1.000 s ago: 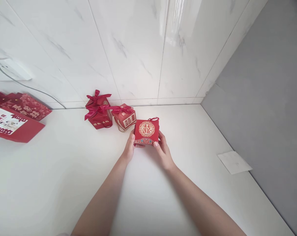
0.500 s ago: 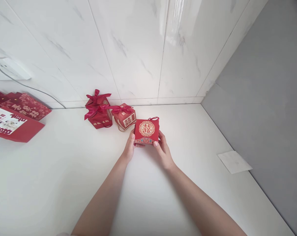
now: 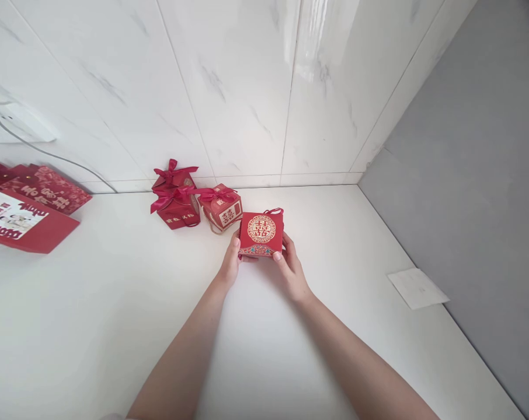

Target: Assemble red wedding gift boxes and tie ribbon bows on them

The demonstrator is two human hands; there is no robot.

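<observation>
Almost nothing has changed from the earlier frames. The red square paper gift box [image 3: 261, 233], printed with a round gold emblem, sits at the same spot just above the middle of the frame. Both hands are on it exactly as before, and only the view has shifted by a hair.

The left hand [image 3: 230, 265] comes up from the lower middle of the frame. Its fingers [image 3: 235, 242] are curled lightly, with the thumb pressed against the box's lower left edge. The right hand [image 3: 291, 269] mirrors it, its fingers [image 3: 277, 256] half closed on the lower right corner and up the right side. The gift box is pinched between the two hands, its printed face tilted toward the camera. Whether its bottom edge touches the white desk [image 3: 115, 303] cannot be told. A thin red cord loop shows at its top right.

Just to the left of the gift box stands a small red box with a ribbon bow [image 3: 222, 209]. Further left are two dark red ribbon-tied boxes [image 3: 177, 207], close against the white marble-tiled wall [image 3: 229, 87]. Flat red printed paper bags [image 3: 23, 219] lie at the left edge of the frame, under a grey cable [image 3: 49, 153]. A white paper slip [image 3: 417, 288] lies at the right, beside the grey side wall [image 3: 466, 175].
</observation>
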